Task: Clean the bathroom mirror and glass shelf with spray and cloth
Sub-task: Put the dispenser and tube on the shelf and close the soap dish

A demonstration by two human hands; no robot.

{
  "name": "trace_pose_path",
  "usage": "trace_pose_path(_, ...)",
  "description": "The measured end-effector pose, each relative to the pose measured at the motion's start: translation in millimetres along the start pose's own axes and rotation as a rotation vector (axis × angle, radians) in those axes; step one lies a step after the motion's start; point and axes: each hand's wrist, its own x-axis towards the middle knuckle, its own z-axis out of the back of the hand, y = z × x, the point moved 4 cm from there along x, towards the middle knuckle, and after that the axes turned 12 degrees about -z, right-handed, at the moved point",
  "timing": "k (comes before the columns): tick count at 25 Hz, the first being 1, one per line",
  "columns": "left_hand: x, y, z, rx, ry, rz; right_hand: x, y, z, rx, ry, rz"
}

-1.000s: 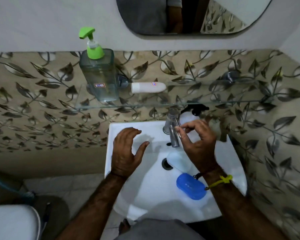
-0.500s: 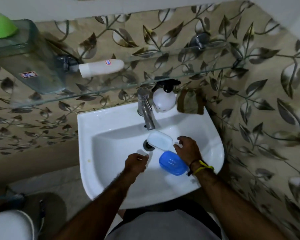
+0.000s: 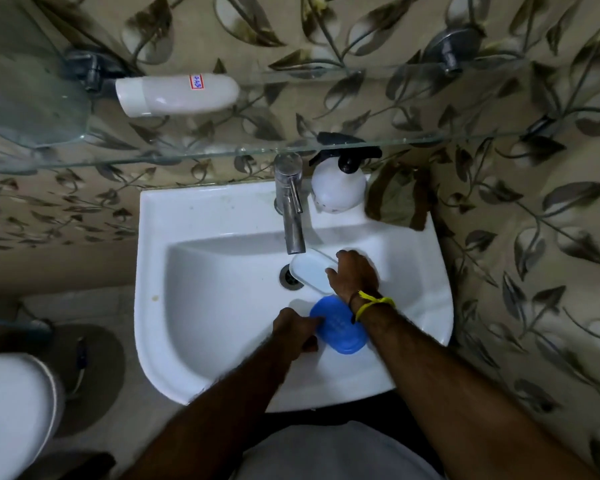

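Both hands down in the basin, the cleaning itself not started.

At centre frame the left hand curls its fingers on the edge of the blue soap dish, while the right hand grips the white tray by the drain. The spray bottle stands untouched behind the tap, a brown cloth just beside it; the glass shelf across the top carries a white bottle, so I'd judge shelf and mirror both remain to wipe.
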Motion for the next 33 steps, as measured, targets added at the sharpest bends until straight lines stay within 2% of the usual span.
trace_pose_path(3,2.3,1.4,-1.0,-0.055,-0.028,0.007,6.9,7.5,-5.9,-0.073,-0.033,0.001)
trace_pose_path(6,0.3,3.6,3.2,-0.161,-0.059,0.001,11.9,5.8,-10.0,0.001,-0.022,-0.051)
trace_pose_path(10,-11.0,-3.0,22.9,-0.325,-0.057,-0.053,13.2,-0.6,-11.2,0.431,0.126,-0.195)
trace_pose_path(12,-20.5,-7.8,41.4,-0.39,0.003,-0.075,4.2,-5.7,-13.3,0.772,0.276,-0.338)
trace_pose_path(14,-29.3,-8.8,61.1,-0.454,0.085,-0.08,-10.6,-9.9,-13.4,1.019,0.44,-0.404)
trace_pose_path(17,-45.4,-7.1,86.2,-0.503,0.184,-0.113,-37.5,-12.2,-5.0,1.207,0.623,-0.387)
trace_pose_path(19,-55.3,-6.4,101.5,-0.516,0.169,-0.143,-55.4,-13.0,-4.1,1.305,0.704,-0.384)
trace_pose_path(24,-73.1,-23.0,120.2,-0.46,0.054,-0.255,-89.2,-1.8,-13.1,1.405,0.827,-0.341)
trace_pose_path(28,-86.6,-40.0,122.2,-0.419,0.079,-0.351,-111.1,10.5,-14.0,1.511,0.816,-0.373)
trace_pose_path(33,-88.2,-44.6,116.8,-0.373,-0.057,-0.442,-127.5,21.3,-5.3,1.556,0.797,-0.384)
